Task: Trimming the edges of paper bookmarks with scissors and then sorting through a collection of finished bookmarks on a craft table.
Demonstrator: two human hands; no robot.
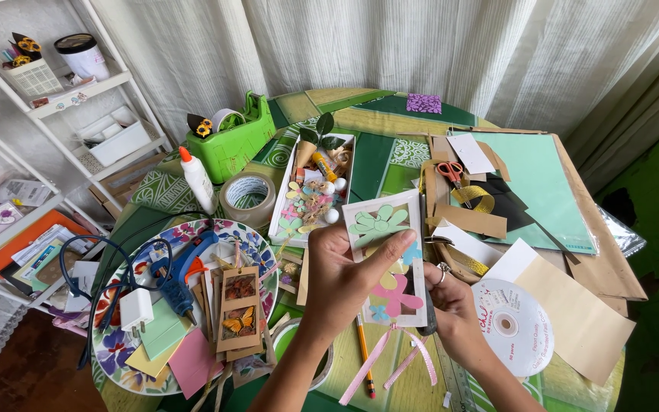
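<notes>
Surface: round, crowded surface [390, 164] under green patterned cloth, strewn with craft supplies from left to far right.
Paper stack: mint-green and brown kraft sheets [551, 191] at far right, orange-handled scissors [448, 171] lying on their left edge.
Plate: floral round plate [257, 236] at near left, carrying a blue glue gun [181, 275] and brown butterfly bookmarks [239, 309].
Dispenser: green tape dispenser [232, 141] at far left, white glue bottle [196, 179] just near of it.
Tray: white oblong tray [284, 206] of paper flowers, centre.
Disc: white printed disc [514, 326] at near right, flat on the surface.
Card: white rectangular card with pastel paper flowers [387, 255], held above the surface at centre, long axis running near to far, pink ribbon hanging from its near end.
Left hand: left hand [341, 278] covers the card's left edge, fingers closed on it, thumb pressed across its face.
Right hand: right hand [451, 301], ringed, sits at the card's near right edge, fingers curled behind it; grip partly hidden.
</notes>
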